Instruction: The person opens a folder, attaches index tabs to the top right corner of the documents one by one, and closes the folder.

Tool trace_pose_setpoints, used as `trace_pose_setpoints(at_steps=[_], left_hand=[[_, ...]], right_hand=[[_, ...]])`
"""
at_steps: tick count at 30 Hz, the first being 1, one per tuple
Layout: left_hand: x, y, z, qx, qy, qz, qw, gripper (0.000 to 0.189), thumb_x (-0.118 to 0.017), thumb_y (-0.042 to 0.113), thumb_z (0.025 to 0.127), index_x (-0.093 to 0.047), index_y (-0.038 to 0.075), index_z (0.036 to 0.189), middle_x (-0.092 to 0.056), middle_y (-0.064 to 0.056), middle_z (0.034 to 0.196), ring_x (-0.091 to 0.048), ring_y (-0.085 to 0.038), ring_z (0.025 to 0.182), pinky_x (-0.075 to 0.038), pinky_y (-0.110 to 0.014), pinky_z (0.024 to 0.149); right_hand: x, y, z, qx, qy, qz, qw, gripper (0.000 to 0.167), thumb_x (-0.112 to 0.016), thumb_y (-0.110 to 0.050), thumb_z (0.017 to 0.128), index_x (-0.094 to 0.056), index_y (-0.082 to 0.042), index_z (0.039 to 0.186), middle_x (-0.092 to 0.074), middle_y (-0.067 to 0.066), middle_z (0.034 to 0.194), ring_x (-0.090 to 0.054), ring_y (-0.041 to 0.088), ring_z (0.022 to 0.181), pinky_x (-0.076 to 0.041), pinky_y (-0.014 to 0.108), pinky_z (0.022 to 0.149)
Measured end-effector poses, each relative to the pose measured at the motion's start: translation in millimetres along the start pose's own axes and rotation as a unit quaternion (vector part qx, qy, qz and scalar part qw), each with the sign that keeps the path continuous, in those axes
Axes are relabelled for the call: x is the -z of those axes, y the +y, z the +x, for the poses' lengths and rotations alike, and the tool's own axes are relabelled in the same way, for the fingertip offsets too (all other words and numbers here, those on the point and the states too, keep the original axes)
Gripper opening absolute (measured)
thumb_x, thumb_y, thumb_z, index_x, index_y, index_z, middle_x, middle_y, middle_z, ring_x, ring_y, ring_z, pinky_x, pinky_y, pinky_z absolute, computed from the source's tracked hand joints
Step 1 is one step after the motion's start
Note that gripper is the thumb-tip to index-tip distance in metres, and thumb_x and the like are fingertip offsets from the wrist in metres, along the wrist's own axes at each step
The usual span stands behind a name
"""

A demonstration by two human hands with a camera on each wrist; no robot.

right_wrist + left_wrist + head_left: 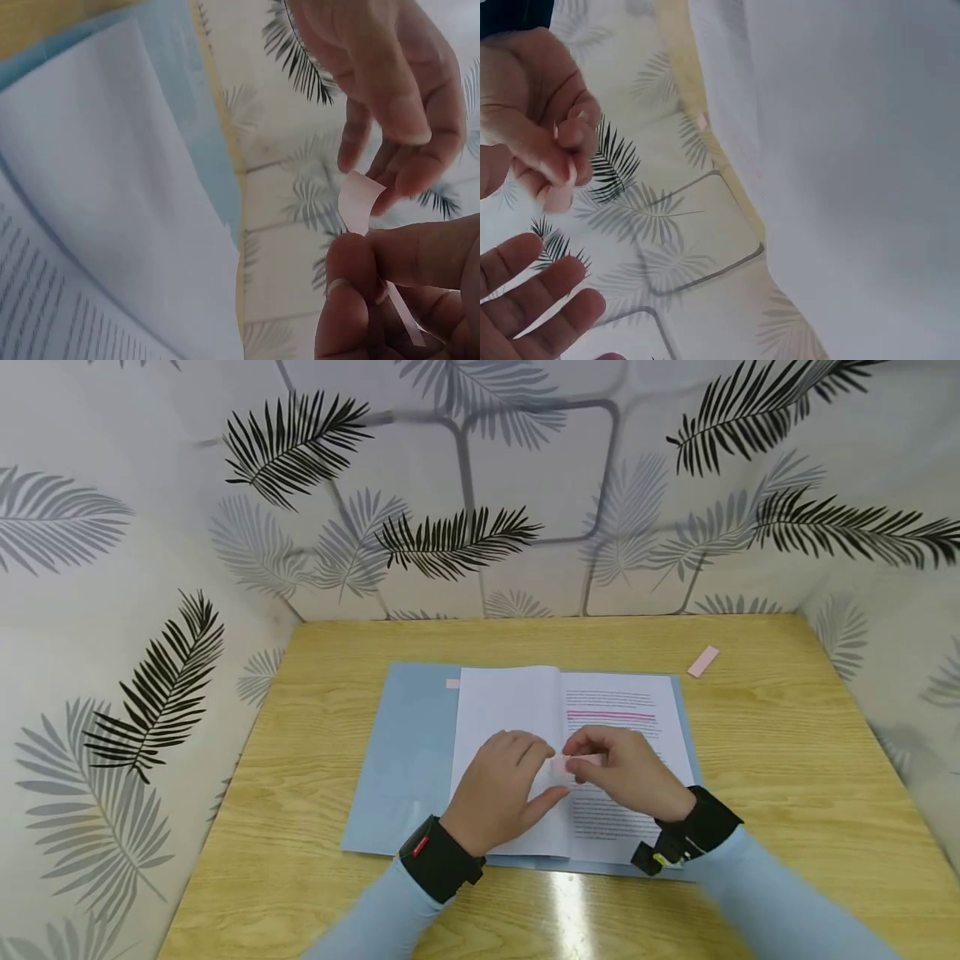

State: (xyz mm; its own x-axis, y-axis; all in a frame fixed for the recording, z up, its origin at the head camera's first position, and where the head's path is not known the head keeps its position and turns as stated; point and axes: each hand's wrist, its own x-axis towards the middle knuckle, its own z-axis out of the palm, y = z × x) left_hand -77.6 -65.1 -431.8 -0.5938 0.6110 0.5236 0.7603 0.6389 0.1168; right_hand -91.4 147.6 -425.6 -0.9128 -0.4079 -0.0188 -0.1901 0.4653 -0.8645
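Person's R hand (pixel 617 768) pinches a pink paper strip (pixel 360 201) b/w thumb & fingers above an open booklet (pixel 504 702), nr its center fold. L hand (pixel 501 793), fingers apart, hovers just beside the strip's free end; contact can't be told. R pg (pixel 670 735) carries printed text w/ pink-highlighted lines (pixel 611 716). Blue cover (pixel 397 752) lies on table (pixel 780 777), 2nd pink strip (pixel 702 662) just off its upper R corner.

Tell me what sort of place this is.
Probably an indoor desk or study spot: a wood-grain table backed by a leaf-patterned covering, with an open blue folder holding a printed page on it.
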Motion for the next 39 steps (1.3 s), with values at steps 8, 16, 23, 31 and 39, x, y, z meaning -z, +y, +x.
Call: trace_pose_setpoints(at_steps=[8, 16, 23, 31, 39], left_hand=[[-48.1, -39.4, 29.6, 0.144, -0.221, 0.084, 0.9608, 0.075, -0.044, 0.068, 0.090, -0.045, 0.013, 0.141, -0.042, -0.013, 0.145, -0.039, -0.037, 0.131, -0.043, -0.057, 0.094], [-77.9, -104.1, 6.7, 0.244, -0.335, 0.134, 0.9004, 0.099, -0.034, 0.086, 0.077, -0.033, 0.021, 0.151, -0.033, -0.012, 0.151, -0.031, -0.039, 0.134, -0.038, -0.068, 0.089], [-81.5, -124.3, -10.4, 0.266, -0.341, 0.091, 0.8967, 0.097, -0.044, 0.083, 0.077, -0.032, 0.022, 0.151, -0.027, -0.010, 0.155, -0.024, -0.039, 0.140, -0.036, -0.073, 0.087], [-88.6, -131.7, -20.5, 0.292, -0.317, 0.060, 0.9001, 0.103, -0.055, 0.084, 0.068, -0.035, 0.025, 0.150, -0.026, -0.015, 0.154, -0.026, -0.038, 0.139, -0.036, -0.074, 0.087], [-86.7, -125.8, -9.5, 0.313, -0.338, 0.058, 0.8856, 0.101, -0.063, 0.078, 0.069, -0.037, 0.022, 0.149, -0.021, -0.016, 0.155, -0.018, -0.039, 0.141, -0.029, -0.075, 0.093]], right_hand=[[45, 33, 0.3, -0.078, 0.102, -0.063, 0.9898, 0.016, -0.070, -0.022, 0.090, -0.063, -0.007, 0.094, -0.067, 0.010, 0.089, -0.062, 0.023, 0.078, -0.050, 0.029, 0.067], [55, 54, 0.8, -0.131, 0.129, -0.077, 0.9799, 0.033, -0.071, -0.035, 0.087, -0.061, -0.005, 0.096, -0.063, 0.012, 0.093, -0.052, 0.027, 0.083, -0.043, 0.034, 0.067], [63, 68, 9.5, -0.151, 0.137, -0.054, 0.9773, 0.034, -0.071, -0.034, 0.088, -0.060, -0.003, 0.097, -0.065, 0.015, 0.093, -0.055, 0.029, 0.083, -0.043, 0.035, 0.069], [78, 85, 29.0, -0.181, 0.127, -0.027, 0.9748, 0.042, -0.070, -0.038, 0.088, -0.058, -0.001, 0.103, -0.059, 0.015, 0.102, -0.053, 0.028, 0.085, -0.044, 0.031, 0.068], [92, 106, 54.4, -0.253, 0.118, 0.055, 0.9586, 0.045, -0.071, -0.038, 0.087, -0.058, -0.003, 0.112, -0.065, 0.012, 0.093, -0.059, 0.023, 0.081, -0.050, 0.030, 0.067]])
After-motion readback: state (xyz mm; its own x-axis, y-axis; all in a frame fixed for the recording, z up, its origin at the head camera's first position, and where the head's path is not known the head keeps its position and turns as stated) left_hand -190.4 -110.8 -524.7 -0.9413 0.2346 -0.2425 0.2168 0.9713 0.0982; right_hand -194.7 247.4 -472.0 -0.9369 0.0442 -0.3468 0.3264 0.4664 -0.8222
